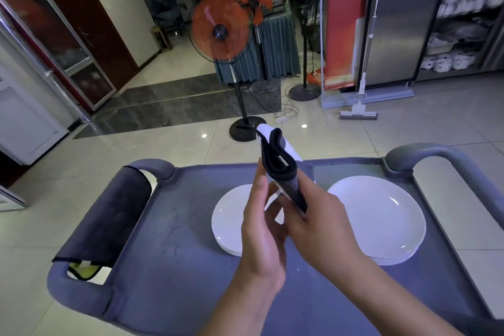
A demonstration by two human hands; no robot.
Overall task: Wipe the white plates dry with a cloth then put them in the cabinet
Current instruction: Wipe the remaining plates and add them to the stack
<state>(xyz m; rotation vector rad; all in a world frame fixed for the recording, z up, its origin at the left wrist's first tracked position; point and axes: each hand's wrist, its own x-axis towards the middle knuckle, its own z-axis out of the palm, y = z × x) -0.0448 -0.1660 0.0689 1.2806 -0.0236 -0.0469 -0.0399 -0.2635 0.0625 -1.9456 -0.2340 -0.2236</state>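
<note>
While both hands work above the grey cart [169,254], a white plate [293,151] stands nearly on edge between them, wrapped at its middle in a folded dark cloth [282,165]. Glazed crockery of this sort is likely stiff, fairly heavy for its thinness, slick where damp, and apt to chip if it drops on the tiled floor, so the rim is the sensible place to take hold, with the cloth between skin and glaze to add grip. The cloth itself looks soft and limp, folding thickly over the plate's edge.

The right hand [324,229] closes around the lower part of the plate and cloth, its fingers [296,200] curled firmly on the fabric. The left hand [261,232] is only loosely curled, its thumb [259,185] pressing the cloth's side while the other fingers bend underneath (whether they actually touch the plate is hidden by the hand).

Two stacks of white plates rest on the cart: the left stack [226,218] sits partly behind the hands, the right stack [379,215] lies clear beside them. A second dark cloth [109,215] hangs over the cart's left handle. The cabinet [461,22], shelves already holding white crockery, stands well apart at the far right.
</note>
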